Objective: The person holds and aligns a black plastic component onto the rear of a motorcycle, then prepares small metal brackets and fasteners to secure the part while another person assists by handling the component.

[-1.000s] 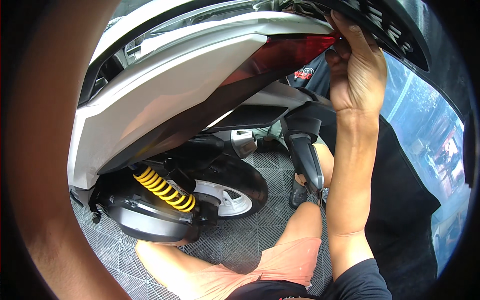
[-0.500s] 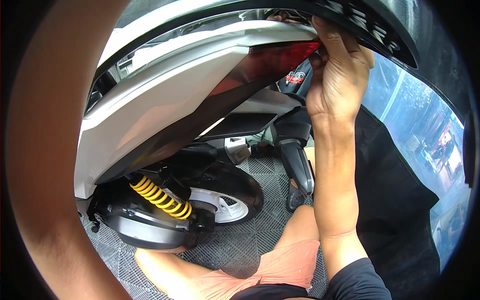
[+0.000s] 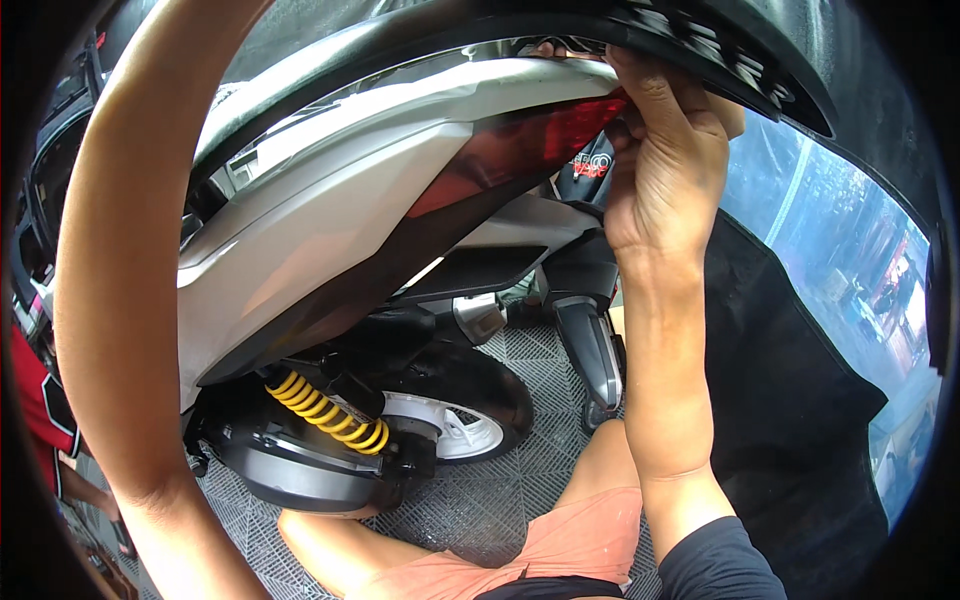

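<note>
A scooter's white side panel (image 3: 330, 215) slants across the middle, with a red tail light (image 3: 530, 145) at its upper right end. My right hand (image 3: 665, 175) reaches up to that end, fingers curled round the tip of the panel and light, just under a black curved trim (image 3: 480, 35). In the gap between panel and trim a few fingertips (image 3: 548, 49) show; I cannot tell whose they are. My left arm (image 3: 130, 260) rises along the left side and leaves the view at the top, so my left hand cannot be made out.
Below the panel are a yellow shock spring (image 3: 335, 415), a grey engine cover (image 3: 300, 475) and the rear wheel (image 3: 490, 405). A black rear mudguard (image 3: 590, 350) hangs beside my right forearm. Black sheeting (image 3: 780, 390) covers the right. Another person's red clothing (image 3: 35, 390) shows far left.
The view has shifted, and my left arm now stands farther left and narrower, uncovering a person at the far left. My right hand keeps its hold on the panel's end.
</note>
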The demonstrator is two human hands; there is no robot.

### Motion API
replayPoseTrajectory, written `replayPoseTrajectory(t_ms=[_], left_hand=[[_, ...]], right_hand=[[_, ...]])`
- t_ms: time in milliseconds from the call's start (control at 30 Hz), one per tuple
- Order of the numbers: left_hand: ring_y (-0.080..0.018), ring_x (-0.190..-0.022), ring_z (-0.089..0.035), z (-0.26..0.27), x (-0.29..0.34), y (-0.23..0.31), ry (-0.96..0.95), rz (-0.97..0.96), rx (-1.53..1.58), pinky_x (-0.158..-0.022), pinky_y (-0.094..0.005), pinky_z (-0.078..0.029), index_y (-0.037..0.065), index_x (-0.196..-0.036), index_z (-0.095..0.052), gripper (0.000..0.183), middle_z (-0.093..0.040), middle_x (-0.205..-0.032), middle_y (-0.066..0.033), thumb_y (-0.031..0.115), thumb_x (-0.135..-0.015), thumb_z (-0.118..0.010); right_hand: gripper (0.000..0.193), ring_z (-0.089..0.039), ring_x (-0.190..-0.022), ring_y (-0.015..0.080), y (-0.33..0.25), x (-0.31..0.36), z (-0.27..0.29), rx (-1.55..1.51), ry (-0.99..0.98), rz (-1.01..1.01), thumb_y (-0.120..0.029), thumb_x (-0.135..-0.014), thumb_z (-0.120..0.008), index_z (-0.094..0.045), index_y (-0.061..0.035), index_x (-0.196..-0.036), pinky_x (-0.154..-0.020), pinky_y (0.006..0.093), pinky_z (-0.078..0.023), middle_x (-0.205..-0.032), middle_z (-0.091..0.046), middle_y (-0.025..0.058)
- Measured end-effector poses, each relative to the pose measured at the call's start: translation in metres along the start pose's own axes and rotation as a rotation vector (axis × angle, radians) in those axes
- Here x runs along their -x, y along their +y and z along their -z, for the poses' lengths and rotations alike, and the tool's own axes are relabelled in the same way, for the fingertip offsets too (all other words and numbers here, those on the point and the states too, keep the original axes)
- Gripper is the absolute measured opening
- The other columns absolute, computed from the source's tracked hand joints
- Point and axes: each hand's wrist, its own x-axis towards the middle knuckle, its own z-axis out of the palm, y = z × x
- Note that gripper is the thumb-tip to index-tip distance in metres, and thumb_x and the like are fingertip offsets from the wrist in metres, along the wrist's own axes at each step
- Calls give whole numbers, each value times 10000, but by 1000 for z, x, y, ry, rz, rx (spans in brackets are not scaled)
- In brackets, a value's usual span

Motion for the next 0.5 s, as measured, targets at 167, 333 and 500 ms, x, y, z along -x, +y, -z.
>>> replayPoseTrajectory(t_ms=[167,333,500], left_hand=[[-276,-1017,-679,-2,0,-4,20,-7,8,-893,-408,-542,75,-1370,-587,714,-663,-1233,-145,293,-745,-856],[-272,-1014,-682,-5,2,-8,39,-16,28,-892,-406,-545,75,-1376,-582,720,-662,-1240,-145,289,-745,-856],[-268,-1012,-685,-8,5,-9,61,-24,40,-891,-403,-547,75,-1383,-577,727,-661,-1246,-144,286,-746,-855]], right_hand=[[351,-685,-960,163,-15,12,-10,-107,-17,-108,-135,-880,-814,-687,-39,-1193,-855,306,-525,-1035,-729,50],[293,-706,-913,160,-16,8,-6,-184,-188,-117,-124,-893,-783,-690,-58,-1163,-800,300,-542,-1033,-737,45],[280,-709,-918,149,-9,9,-2,-109,-161,-46,-127,-888,-772,-698,-67,-1151,-821,292,-542,-1029,-745,39]])
